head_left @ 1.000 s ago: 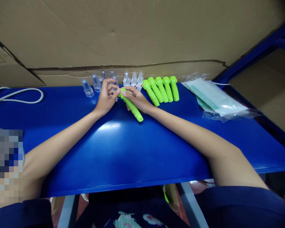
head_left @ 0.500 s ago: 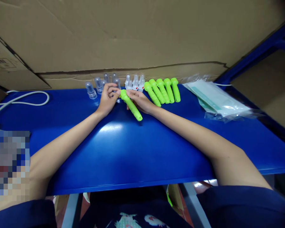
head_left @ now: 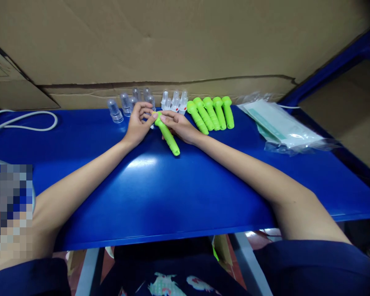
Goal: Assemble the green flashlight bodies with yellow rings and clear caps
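Between my two hands is a lime-green flashlight-shaped body [head_left: 169, 139], its wide head up at my fingertips and its handle slanting down toward me. My left hand [head_left: 139, 122] pinches the head from the left with thumb and fingers. From the right, my right hand [head_left: 180, 126] grips the same head, thumb on top; some of its fingers are hidden behind the green body. Just behind my left hand stand several clear ribbed plastic caps [head_left: 115, 111]. White-based clear bulb pieces [head_left: 174, 102], some with a red dot, stand behind my right hand.
Several more lime-green flashlight bodies [head_left: 210, 115] lie in a row right of the bulb pieces. A clear plastic bag with pale sheets [head_left: 285, 125] lies farther right. A white cable [head_left: 33, 128] loops at the left. Cardboard [head_left: 172, 41] walls the back of the blue table [head_left: 160, 197].
My hands still hold the green body at its head, which has turned slightly, its handle end shifting a little left. The whole view has shifted slightly.
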### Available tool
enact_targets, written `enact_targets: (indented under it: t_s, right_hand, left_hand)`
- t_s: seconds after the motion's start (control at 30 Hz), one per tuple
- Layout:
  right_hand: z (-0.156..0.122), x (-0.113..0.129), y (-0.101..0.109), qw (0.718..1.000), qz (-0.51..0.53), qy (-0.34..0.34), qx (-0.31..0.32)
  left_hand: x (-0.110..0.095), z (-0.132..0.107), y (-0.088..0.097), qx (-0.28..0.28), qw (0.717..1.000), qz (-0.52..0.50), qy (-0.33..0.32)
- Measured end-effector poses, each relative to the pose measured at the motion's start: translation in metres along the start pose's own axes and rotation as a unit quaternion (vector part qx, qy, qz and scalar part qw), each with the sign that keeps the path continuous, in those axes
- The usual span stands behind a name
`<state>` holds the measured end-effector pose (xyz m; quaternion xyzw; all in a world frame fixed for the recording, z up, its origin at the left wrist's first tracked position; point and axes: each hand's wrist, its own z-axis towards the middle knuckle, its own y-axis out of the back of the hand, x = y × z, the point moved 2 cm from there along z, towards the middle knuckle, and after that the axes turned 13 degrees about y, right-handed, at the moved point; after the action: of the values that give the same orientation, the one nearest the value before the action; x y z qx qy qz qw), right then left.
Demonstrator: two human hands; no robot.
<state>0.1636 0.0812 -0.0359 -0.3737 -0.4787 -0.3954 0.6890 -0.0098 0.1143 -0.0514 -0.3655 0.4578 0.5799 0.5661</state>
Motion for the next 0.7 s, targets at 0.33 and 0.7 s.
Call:
enact_targets:
  t_s: [0.33,0.7]
  right_hand:
    - [-0.003,-0.003,0.002,0.999,-0.043,0.019,-0.005]
    - [-0.004,-0.002,0.001,0.998,-0.052,0.041,0.016]
  left_hand:
    - [-0.011,-0.007,0.000,-0.017,0.997,0.067,-0.029]
    - [-0.018,-0.009,0.001,-0.020,0.999,0.039,-0.030]
